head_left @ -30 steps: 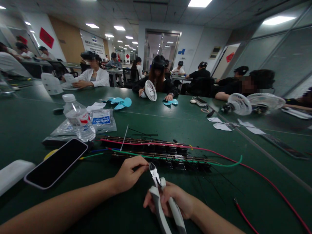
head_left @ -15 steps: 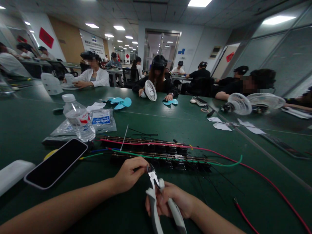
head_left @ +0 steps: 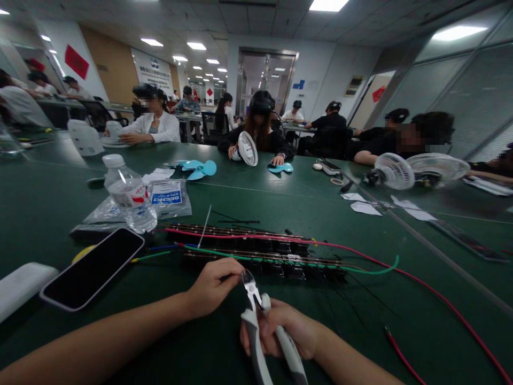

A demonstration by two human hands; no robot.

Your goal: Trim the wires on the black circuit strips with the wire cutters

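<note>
My right hand grips grey-handled cutting pliers, jaws pointing up and away from me. My left hand pinches something thin right at the plier jaws; it is too small to tell what. Just beyond both hands lie two long black terminal strips with a red wire and a green wire running along them and off to the right.
A black phone lies left of my hands, a white block beyond it, a water bottle and plastic bags behind. Small fans, blue fan blades and seated people occupy the far side of the green table.
The pliers have shifted slightly left and down toward my left fingertips, and the jaws now sit at what the left hand pinches.
</note>
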